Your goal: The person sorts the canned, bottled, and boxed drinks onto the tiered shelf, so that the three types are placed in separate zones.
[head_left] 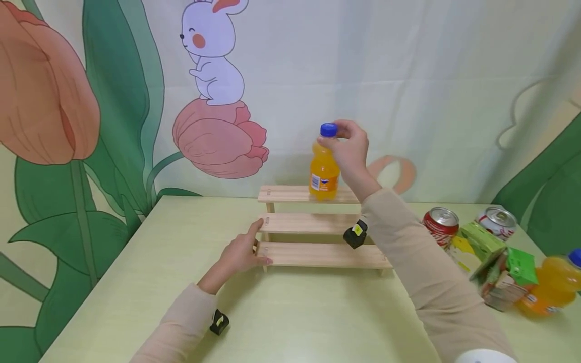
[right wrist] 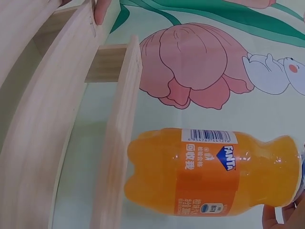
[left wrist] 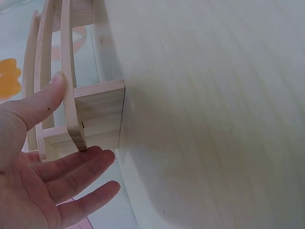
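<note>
A three-tier wooden step rack (head_left: 317,254) stands against the back wall. At its left end my left hand (head_left: 238,254) grips it; in the left wrist view the thumb presses the front of a board (left wrist: 69,102) and the fingers reach around the end. My right hand (head_left: 354,151) pinches an orange Fanta bottle (head_left: 324,174) by the neck, just under its blue cap (head_left: 329,129). Upright, the bottle has its base at the top tier, left of that tier's middle. The right wrist view shows the bottle's base right at the board's edge (right wrist: 121,143).
To the right on the table (head_left: 136,267) are a red can (head_left: 441,226), a white-and-red can (head_left: 498,222), a green carton (head_left: 482,240), a green-topped drink carton (head_left: 508,277) and another orange bottle (head_left: 551,285). A printed curtain (head_left: 386,60) hangs behind the rack.
</note>
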Demonstrator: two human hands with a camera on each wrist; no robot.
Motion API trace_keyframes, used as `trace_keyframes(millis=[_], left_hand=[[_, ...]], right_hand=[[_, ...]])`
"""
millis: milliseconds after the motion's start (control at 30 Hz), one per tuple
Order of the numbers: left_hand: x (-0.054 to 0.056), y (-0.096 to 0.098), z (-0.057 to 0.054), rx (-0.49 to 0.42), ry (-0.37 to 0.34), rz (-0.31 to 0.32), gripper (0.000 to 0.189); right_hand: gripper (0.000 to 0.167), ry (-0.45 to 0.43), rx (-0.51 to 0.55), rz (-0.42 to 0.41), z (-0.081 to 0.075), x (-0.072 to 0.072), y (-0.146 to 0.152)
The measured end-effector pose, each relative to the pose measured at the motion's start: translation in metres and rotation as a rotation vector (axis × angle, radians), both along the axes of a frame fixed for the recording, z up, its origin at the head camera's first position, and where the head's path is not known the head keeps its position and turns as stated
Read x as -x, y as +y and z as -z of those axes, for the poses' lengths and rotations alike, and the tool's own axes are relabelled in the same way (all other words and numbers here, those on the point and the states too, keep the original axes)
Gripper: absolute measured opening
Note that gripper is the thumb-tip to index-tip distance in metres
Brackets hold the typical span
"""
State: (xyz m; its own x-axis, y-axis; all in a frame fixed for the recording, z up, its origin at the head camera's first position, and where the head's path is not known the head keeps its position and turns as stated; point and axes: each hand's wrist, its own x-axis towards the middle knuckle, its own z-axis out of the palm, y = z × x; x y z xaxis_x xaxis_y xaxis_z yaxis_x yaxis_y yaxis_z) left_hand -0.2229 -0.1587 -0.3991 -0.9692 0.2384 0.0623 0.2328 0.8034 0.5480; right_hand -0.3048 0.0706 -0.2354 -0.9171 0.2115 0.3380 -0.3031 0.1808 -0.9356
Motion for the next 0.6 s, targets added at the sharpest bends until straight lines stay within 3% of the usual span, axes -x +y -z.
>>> trace_keyframes(millis=[600], left_hand=[[0.003, -0.001, 0.002, 0.01, -0.005, -0.009, 0.096]], right_hand=[[0.035, 0.015, -0.037, -0.033, 0.004, 0.01, -0.028]])
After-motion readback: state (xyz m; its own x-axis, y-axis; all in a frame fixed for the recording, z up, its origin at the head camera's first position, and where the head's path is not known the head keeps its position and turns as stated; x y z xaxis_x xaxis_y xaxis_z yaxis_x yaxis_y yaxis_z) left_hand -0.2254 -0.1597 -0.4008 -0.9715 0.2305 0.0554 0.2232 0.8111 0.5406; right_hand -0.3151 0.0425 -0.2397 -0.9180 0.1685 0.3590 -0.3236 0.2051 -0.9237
